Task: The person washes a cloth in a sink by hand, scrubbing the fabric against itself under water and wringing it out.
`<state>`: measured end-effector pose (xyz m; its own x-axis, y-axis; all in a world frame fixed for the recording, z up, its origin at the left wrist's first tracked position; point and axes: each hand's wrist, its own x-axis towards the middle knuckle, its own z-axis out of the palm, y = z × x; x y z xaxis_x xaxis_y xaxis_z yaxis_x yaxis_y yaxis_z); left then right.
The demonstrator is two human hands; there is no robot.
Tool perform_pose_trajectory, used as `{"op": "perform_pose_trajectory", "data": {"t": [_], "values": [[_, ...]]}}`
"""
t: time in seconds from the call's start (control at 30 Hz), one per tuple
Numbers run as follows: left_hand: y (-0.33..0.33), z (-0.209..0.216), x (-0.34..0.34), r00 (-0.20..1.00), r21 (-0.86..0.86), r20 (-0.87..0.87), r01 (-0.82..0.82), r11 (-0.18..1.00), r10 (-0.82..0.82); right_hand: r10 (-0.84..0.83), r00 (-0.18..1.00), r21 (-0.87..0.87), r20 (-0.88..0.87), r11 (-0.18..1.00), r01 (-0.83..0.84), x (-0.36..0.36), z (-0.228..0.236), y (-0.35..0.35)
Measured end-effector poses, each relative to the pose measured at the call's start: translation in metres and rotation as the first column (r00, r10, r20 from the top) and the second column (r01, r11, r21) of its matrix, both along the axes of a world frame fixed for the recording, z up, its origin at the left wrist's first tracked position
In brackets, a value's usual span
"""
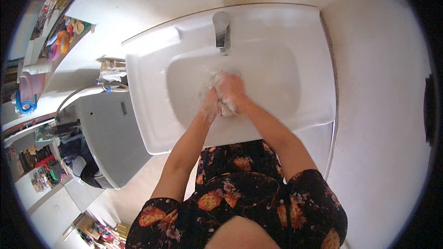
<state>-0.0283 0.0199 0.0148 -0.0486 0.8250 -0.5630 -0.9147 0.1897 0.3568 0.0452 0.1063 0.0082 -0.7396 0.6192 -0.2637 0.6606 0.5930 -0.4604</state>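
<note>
Over the basin of a white sink (277,110), my two hands are pressed together, with suds on them. My right hand (232,87) is closed on top, its fingers blurred by motion. Under and beside it, my left hand (212,103) is closed too, and its fingers are mostly hidden. Between them a small whitish, sudsy bundle (227,109), like a wet cloth, pokes out on the near side. A chrome faucet (221,30) stands just beyond my hands. Whether water runs from it I cannot tell.
Foam spots dot the basin's left side. A wall (378,110) runs along the sink's right edge. To the left stand a grey appliance (110,129) with dark laundry (83,157) at its opening, a bent hose (76,91), and shelves holding bottles and a blue-rimmed container (27,103).
</note>
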Motion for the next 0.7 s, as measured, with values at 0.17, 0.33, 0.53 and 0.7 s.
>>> {"op": "perform_pose_trajectory", "data": {"t": [0.17, 0.33, 0.53, 0.7], "values": [[0.017, 0.045, -0.018, 0.983, -0.097, 0.123, -0.126, 0.987, 0.137, -0.368, 0.929, 0.036, -0.044, 0.929, 0.369, 0.061, -0.026, 0.067], [-0.014, -0.008, -0.035, 0.973, -0.278, 0.021, -0.214, 0.936, 0.228, -0.325, 0.945, 0.216, -0.042, 0.920, 0.326, 0.069, -0.011, 0.064], [-0.006, -0.027, -0.009, 0.989, -0.297, 0.024, -0.131, 0.946, 0.144, 0.089, 0.996, -0.136, 0.004, 0.987, -0.088, -0.017, 0.039, -0.038], [-0.003, 0.011, 0.017, 0.973, -0.148, -0.232, -0.036, 0.988, 0.001, -0.124, 0.978, -0.039, -0.169, 0.992, 0.119, 0.009, -0.012, 0.014]]}}
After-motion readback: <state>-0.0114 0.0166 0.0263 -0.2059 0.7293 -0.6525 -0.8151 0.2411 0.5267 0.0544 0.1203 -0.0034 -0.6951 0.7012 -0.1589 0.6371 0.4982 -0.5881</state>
